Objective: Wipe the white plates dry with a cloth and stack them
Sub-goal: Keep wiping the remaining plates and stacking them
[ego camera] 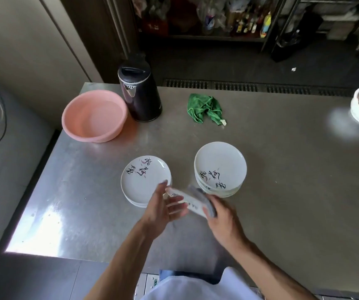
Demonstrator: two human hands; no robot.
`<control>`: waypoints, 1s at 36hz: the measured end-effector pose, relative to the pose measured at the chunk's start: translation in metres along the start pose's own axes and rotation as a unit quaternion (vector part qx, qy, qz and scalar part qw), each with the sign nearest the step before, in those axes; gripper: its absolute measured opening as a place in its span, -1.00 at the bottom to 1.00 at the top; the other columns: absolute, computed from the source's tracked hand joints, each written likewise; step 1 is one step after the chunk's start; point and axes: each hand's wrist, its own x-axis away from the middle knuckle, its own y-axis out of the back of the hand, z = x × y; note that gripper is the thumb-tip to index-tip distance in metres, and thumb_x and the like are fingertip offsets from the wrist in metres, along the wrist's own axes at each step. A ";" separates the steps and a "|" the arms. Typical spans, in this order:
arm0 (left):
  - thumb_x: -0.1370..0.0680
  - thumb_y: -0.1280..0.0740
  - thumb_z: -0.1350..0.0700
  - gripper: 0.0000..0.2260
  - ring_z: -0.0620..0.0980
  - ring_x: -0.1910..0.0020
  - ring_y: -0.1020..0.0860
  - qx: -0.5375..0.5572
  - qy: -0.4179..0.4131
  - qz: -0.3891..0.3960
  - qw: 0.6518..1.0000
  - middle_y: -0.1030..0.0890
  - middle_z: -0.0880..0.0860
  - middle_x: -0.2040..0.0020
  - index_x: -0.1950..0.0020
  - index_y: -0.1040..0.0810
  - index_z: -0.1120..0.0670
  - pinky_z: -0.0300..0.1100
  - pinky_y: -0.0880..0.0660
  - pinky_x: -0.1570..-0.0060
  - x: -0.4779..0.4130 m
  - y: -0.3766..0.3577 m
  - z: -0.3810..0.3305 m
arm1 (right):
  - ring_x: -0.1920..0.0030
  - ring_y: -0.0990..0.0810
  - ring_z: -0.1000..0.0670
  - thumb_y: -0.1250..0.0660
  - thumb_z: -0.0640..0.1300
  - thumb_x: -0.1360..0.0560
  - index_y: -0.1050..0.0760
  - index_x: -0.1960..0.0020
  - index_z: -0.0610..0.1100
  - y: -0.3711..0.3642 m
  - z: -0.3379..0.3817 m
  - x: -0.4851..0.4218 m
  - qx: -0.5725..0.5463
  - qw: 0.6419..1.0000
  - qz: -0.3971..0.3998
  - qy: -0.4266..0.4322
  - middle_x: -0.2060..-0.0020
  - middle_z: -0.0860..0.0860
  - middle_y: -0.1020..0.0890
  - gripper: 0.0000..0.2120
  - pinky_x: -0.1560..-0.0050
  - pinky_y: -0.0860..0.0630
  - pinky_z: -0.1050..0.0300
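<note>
white plate (186,197) held tilted on edge just above steel table (282,180), between left stack (145,180) and right stack (220,167), left hand (163,210) grasping its rim, right hand (225,223) clamping grey cloth (197,191) round opposite edge, green cloth (204,107) loose near kettle (140,94)

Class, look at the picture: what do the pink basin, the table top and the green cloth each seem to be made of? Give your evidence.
Pink basin: likely plastic, smooth and matte, evenly coloured with a thin rolled rim. Table top: probably stainless steel, brushed grey, with blurred reflections and glare. Green cloth: soft fuzzy fabric, perhaps microfibre; it lies crumpled in folds.
</note>
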 end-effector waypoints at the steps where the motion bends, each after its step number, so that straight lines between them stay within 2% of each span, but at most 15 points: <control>1: -0.62 -0.26 -0.22 -0.63 0.08 0.22 -0.62 -0.018 -0.004 -0.018 1.000 -0.57 0.12 0.14 -0.11 -0.56 0.08 -0.04 -0.64 0.24 0.000 0.000 -0.002 | 0.08 -0.63 0.22 -0.44 -0.29 -0.47 -0.64 -0.16 -0.11 0.004 0.001 -0.007 -0.038 0.997 -0.024 -0.070 0.04 0.15 -0.70 -0.72 0.00 -0.52 0.31; 3: -0.64 -0.22 -0.25 -0.60 0.00 0.21 -0.58 -0.133 -0.059 -0.035 0.989 -0.57 0.04 0.14 -0.14 -0.60 0.06 -0.06 -0.64 0.24 0.000 0.000 -0.002 | 0.15 -0.62 0.32 -0.46 -0.06 -0.45 -0.66 -0.03 0.04 0.012 0.001 -0.018 -0.117 0.975 -0.051 -0.182 0.14 0.28 -0.70 -0.84 0.12 -0.49 0.37; 6: -0.66 -0.31 -0.01 -0.78 -0.02 0.06 -0.56 -0.277 -0.131 -0.010 0.952 -0.61 0.01 0.05 -0.18 -0.57 0.12 -0.08 -0.56 0.10 0.001 0.001 0.007 | 0.16 -0.67 0.24 -0.46 0.02 -0.37 -0.67 0.09 0.12 0.021 -0.007 -0.025 -0.216 0.934 -0.074 -0.276 0.17 0.23 -0.72 -0.88 0.20 -0.52 0.38; 9: -0.65 -0.31 0.23 -0.85 -0.02 0.00 -0.66 -0.277 -0.109 0.024 0.954 -0.66 0.10 -0.06 -0.21 -0.51 0.19 -0.08 -0.63 0.01 -0.002 -0.001 0.016 | 0.22 -0.69 0.14 -0.52 -0.01 -0.35 -0.67 0.09 0.15 0.027 -0.015 -0.028 -0.251 0.915 -0.080 -0.305 0.22 0.12 -0.73 -0.85 0.29 -0.56 0.29; 13: -0.66 -0.23 0.33 -0.81 0.10 -0.10 -0.65 -0.259 -0.122 0.006 0.958 -0.62 0.21 -0.16 -0.24 -0.51 0.16 0.08 -0.69 0.04 -0.006 -0.006 0.023 | 0.19 -0.70 0.13 -0.56 -0.11 -0.41 -0.69 0.08 0.08 0.032 -0.025 -0.025 -0.266 0.909 -0.090 -0.306 0.19 0.10 -0.74 -0.86 0.28 -0.54 0.36; 16: -0.67 -0.21 0.32 -0.79 0.07 -0.01 -0.65 -0.241 -0.143 -0.012 0.960 -0.62 0.26 -0.14 -0.18 -0.58 0.10 0.04 -0.69 0.12 -0.013 -0.011 0.021 | 0.31 -0.68 0.07 -0.55 0.01 -0.40 -0.67 0.07 -0.05 0.034 -0.030 -0.021 -0.255 0.899 -0.099 -0.342 0.26 0.08 -0.72 -0.82 0.40 -0.50 0.31; 18: -0.67 -0.20 0.32 -0.75 0.12 -0.06 -0.66 -0.226 -0.146 -0.021 0.963 -0.64 0.24 -0.13 -0.14 -0.61 0.05 0.05 -0.70 0.13 -0.019 -0.016 0.019 | 0.48 -0.54 0.08 -0.51 0.14 -0.35 -0.64 0.09 -0.05 0.034 -0.035 -0.014 -0.245 0.890 -0.105 -0.369 0.37 0.09 -0.65 -0.72 0.51 -0.39 0.29; 19: -0.66 -0.19 0.33 -0.73 0.16 -0.09 -0.66 -0.215 -0.146 -0.030 0.965 -0.65 0.23 -0.11 -0.13 -0.62 0.05 0.06 -0.70 0.13 -0.022 -0.019 0.018 | 0.48 -0.50 0.08 -0.49 0.16 -0.35 -0.63 0.10 -0.03 0.034 -0.036 -0.011 -0.243 0.889 -0.102 -0.375 0.38 0.09 -0.63 -0.72 0.50 -0.37 0.29; 21: -0.63 -0.17 0.34 -0.69 0.19 -0.11 -0.65 -0.191 -0.148 -0.045 0.969 -0.67 0.19 -0.07 -0.11 -0.63 0.03 0.07 -0.70 0.13 -0.029 -0.027 0.014 | 0.38 -0.59 0.02 -0.50 0.10 -0.42 -0.63 0.10 -0.03 0.031 -0.040 -0.002 -0.235 0.889 -0.090 -0.383 0.30 0.08 -0.68 -0.78 0.43 -0.45 0.24; 23: -0.62 -0.15 0.35 -0.64 0.19 -0.11 -0.66 -0.171 -0.148 -0.052 0.973 -0.68 0.16 -0.05 -0.12 -0.62 -0.03 0.09 -0.70 0.08 -0.036 -0.037 0.009 | 0.18 -0.70 -0.01 -0.49 0.01 -0.48 -0.64 0.11 -0.08 0.028 -0.043 0.006 -0.213 0.893 -0.075 -0.389 0.24 0.05 -0.72 -0.84 0.22 -0.59 0.11; 25: -0.62 -0.15 0.36 -0.62 0.18 -0.11 -0.66 -0.165 -0.152 -0.060 0.973 -0.67 0.16 -0.07 -0.15 -0.62 -0.04 0.10 -0.69 0.07 -0.044 -0.048 0.005 | 0.15 -0.71 -0.04 -0.48 -0.01 -0.49 -0.63 0.17 -0.11 0.024 -0.045 0.013 -0.177 0.905 -0.046 -0.384 0.28 0.01 -0.72 -0.82 0.15 -0.59 0.02; 28: -0.62 -0.15 0.36 -0.64 0.22 -0.12 -0.66 -0.156 -0.160 -0.076 0.972 -0.66 0.18 -0.08 -0.21 -0.62 0.01 0.14 -0.69 0.06 -0.054 -0.061 0.002 | 0.22 -0.68 0.07 -0.46 -0.01 -0.50 -0.62 0.21 -0.08 0.018 -0.042 0.018 -0.130 0.926 -0.014 -0.353 0.33 0.04 -0.69 -0.82 0.23 -0.54 0.16; 31: -0.62 -0.15 0.36 -0.62 0.21 -0.08 -0.67 -0.147 -0.161 -0.083 0.972 -0.66 0.13 -0.01 -0.05 -0.60 -0.09 -0.04 -0.67 0.22 -0.060 -0.074 -0.001 | 0.24 -0.64 0.26 -0.46 -0.03 -0.50 -0.59 0.23 0.02 0.014 -0.037 0.017 -0.103 0.942 0.011 -0.319 0.32 0.18 -0.68 -0.86 0.23 -0.47 0.39; 33: -0.62 -0.14 0.36 -0.62 0.19 -0.05 -0.67 -0.141 -0.161 -0.087 0.973 -0.66 0.11 0.01 0.00 -0.58 -0.10 -0.10 -0.66 0.28 -0.063 -0.080 -0.004 | 0.22 -0.65 0.26 -0.45 -0.06 -0.51 -0.58 0.20 0.06 0.012 -0.035 0.016 -0.108 0.944 0.033 -0.310 0.28 0.23 -0.68 -0.88 0.20 -0.48 0.40; 36: -0.60 -0.14 0.35 -0.63 0.21 -0.07 -0.68 -0.145 -0.159 -0.091 0.972 -0.67 0.18 -0.07 -0.14 -0.62 -0.02 -0.04 -0.69 0.20 -0.068 -0.086 -0.005 | 0.21 -0.66 0.22 -0.42 -0.06 -0.51 -0.59 0.15 0.05 0.010 -0.035 0.015 -0.121 0.943 0.045 -0.307 0.24 0.20 -0.69 -0.93 0.17 -0.53 0.33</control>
